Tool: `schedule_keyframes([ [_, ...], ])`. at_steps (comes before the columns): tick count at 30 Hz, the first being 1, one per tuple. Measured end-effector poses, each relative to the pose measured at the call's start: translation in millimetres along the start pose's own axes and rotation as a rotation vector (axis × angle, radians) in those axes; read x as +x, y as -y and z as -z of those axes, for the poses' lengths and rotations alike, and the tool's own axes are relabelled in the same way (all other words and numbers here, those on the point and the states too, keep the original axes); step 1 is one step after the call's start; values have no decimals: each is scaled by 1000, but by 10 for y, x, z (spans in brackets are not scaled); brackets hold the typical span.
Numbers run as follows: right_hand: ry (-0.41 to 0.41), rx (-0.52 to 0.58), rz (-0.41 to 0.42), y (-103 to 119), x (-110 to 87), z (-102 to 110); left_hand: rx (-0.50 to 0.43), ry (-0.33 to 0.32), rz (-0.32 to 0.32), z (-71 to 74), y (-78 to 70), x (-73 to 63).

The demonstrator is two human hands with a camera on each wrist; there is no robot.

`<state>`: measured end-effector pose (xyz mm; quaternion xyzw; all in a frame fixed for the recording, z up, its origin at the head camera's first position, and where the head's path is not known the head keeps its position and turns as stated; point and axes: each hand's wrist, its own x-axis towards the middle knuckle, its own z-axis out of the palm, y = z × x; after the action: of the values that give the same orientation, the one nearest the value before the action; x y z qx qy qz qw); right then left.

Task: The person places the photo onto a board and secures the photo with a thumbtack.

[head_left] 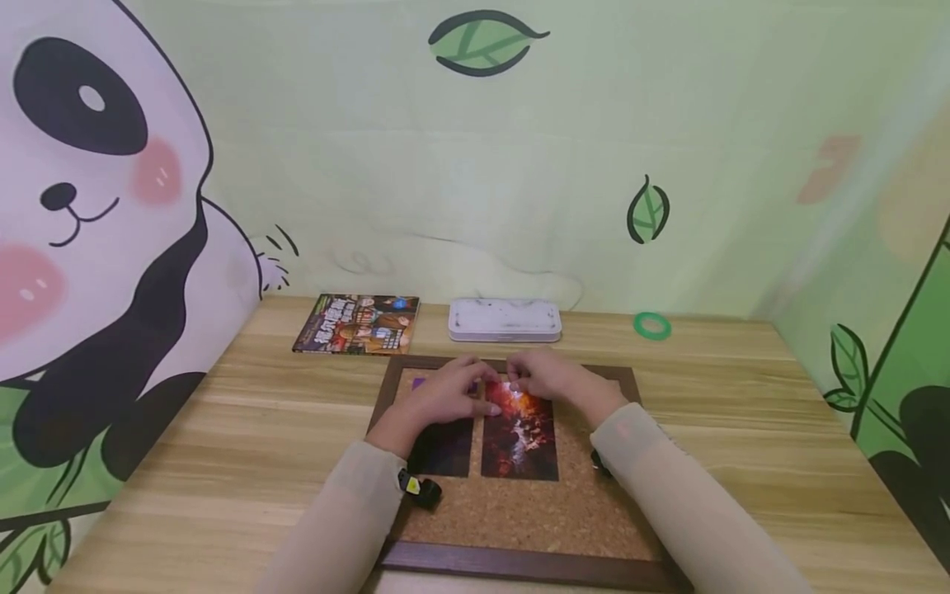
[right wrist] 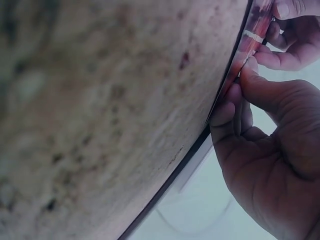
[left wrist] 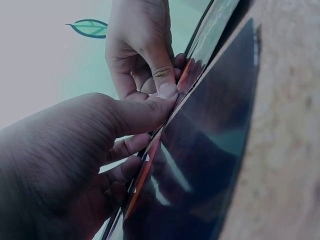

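Note:
A fiery red-and-orange picture lies on a cork board in a dark wooden frame. My left hand reaches over a darker picture, its thumb and forefinger touching the fiery picture's upper left. At that picture's top edge my right hand has its fingers curled down. In the right wrist view, the right hand pinches something small at the edge, mostly hidden by thumb and forefinger; I cannot tell what it is. Both thumbs come close together in the left wrist view, beside the glossy dark picture.
Behind the board, a comic-style booklet lies at the back left of the wooden table. Beside it stands a white case. A green tape roll sits at the back right. A printed wall closes off the back.

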<state>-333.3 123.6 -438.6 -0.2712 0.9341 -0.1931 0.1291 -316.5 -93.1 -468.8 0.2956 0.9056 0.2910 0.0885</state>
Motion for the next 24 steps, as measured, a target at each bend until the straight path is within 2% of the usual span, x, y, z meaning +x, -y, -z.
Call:
schedule_keyframes([
  [4,-20,-55,26,6,-3,-1,6,-2,3,-6,0,16],
  [9,-25,-105,16,22,-6,-16,-7,9,6,-12,-15,16],
  [16,-14,-78,20,-13,-8,-12,1,9,-1,2,-29,20],
  [24,16,-61,117,-33,-31,11,22,10,13,-10,-9,-20],
])
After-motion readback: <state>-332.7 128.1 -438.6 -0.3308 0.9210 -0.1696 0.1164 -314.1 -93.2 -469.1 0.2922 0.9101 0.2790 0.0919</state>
